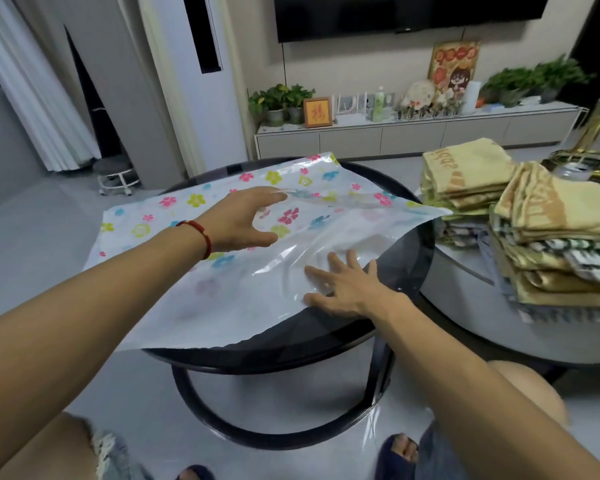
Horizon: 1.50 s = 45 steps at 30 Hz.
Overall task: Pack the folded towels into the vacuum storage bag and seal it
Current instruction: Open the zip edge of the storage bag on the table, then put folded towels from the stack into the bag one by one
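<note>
flat glossy floral bag [222, 216]

Dim, even indoor light, glare on the plastic bag [291, 247] (wide-angle edges bend, towels [551, 220] blurred).

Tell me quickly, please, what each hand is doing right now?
Left hand: open, fingers spread over the vacuum storage bag, holding nothing.
Right hand: open, lying flat on the bag's clear part, holding nothing.
</note>
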{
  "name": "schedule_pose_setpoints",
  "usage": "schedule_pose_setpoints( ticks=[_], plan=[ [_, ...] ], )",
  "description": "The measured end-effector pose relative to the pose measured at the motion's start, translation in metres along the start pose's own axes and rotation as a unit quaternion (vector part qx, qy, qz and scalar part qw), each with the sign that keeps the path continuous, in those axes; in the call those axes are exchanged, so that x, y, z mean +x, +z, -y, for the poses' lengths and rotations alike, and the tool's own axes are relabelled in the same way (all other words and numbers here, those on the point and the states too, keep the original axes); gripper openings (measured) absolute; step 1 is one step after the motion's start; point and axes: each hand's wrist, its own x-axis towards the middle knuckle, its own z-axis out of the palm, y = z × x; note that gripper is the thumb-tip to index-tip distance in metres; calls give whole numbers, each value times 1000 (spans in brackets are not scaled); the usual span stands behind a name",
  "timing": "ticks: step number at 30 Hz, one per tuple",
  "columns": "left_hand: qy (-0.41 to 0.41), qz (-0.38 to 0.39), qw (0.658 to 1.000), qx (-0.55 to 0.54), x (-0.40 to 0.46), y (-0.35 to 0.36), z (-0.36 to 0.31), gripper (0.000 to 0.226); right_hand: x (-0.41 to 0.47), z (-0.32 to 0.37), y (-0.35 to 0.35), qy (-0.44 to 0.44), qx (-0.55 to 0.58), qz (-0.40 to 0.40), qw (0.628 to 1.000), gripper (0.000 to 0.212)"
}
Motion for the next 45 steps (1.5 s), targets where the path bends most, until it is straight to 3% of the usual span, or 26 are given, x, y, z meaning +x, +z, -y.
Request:
schedule_pose_setpoints(
  ticks=[3, 8, 14, 16, 19, 23, 26, 28, 32, 36, 39, 42, 44, 45],
  plan=[
    [12, 36, 999, -39, 4, 1, -5, 81, -26, -19, -7, 16, 84, -53, 995, 65],
    [29, 34, 997, -62, 18, 13, -14, 93, -73, -70, -38, 31, 100, -211, 972, 46],
    [37, 1, 997, -73, 42, 23, -28, 105, -108, -184, -102, 234, -12, -398, 887, 31],
    [42, 3, 997, -62, 44, 24, -28, 107, -113, -226, -116, 340, -29, -368, 865, 32],
    [59, 1, 997, -38, 43, 25, -25, 109, -116, -272, -122, 477, 45, -233, 846, 38],
    [71, -2, 997, -22, 40, 28, -23, 111, -117, -294, -128, 505, 90, -167, 842, 52],
    [77, -4, 997, -14, 38, 28, -23, 112, -118, -296, -143, 476, 117, -186, 851, 58],
    [80, -2, 997, -3, 37, 28, -23, 111, -120, -300, -152, 437, 210, -202, 851, 55],
    [90, -3, 996, 20, 35, 22, -25, 110, -137, -290, -166, 354, 440, -197, 801, 44],
    [87, 2, 996, 38, 33, 13, -28, 113, -153, -255, -173, 194, 560, -236, 771, 39],
    [96, 9, 994, 58, 29, 6, -30, 115, -158, -212, -171, 81, 634, -122, 760, 35],
    [99, 12, 992, 78, 28, 0, -30, 115, -139, -161, -156, 21, 610, 12, 792, 40],
    [103, 3, 992, 78, 28, -6, -32, 115, -107, -123, -136, -23, 591, 54, 805, 37],
    [106, -2, 992, 73, 27, -10, -33, 115, -87, -105, -125, -39, 604, 61, 794, 36]
  ],
)
